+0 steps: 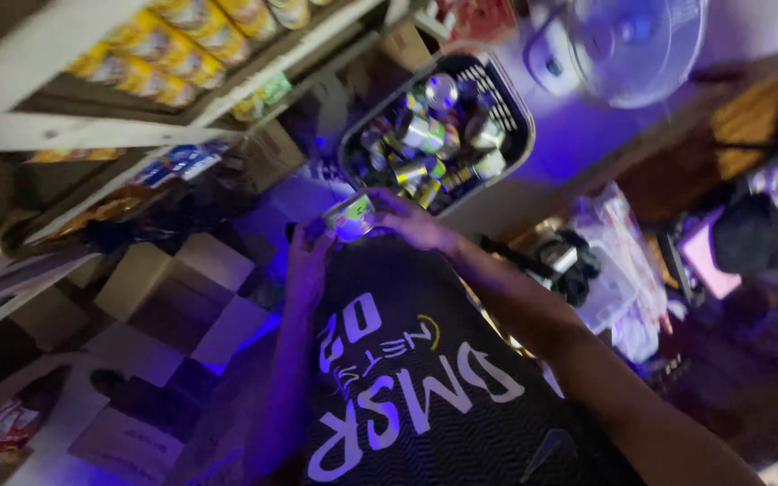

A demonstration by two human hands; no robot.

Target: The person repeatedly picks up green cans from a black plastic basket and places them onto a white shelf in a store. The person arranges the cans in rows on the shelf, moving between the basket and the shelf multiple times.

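Both of my hands hold one small can [349, 214] with a green and white label, just in front of my chest. My left hand [306, 263] grips it from the near side and my right hand [409, 220] closes on it from the right. Purple light falls on the can and my fingers. Just beyond the can stands a dark plastic basket [516, 101] filled with several more cans of the same kind. My black shirt with white print fills the lower middle of the view.
White shelves [92, 135] with yellow packets run along the upper left. Cardboard boxes [176, 274] lie on the floor at left. A white fan [634, 45] stands at the top right, and bags and clutter [620, 261] crowd the right side.
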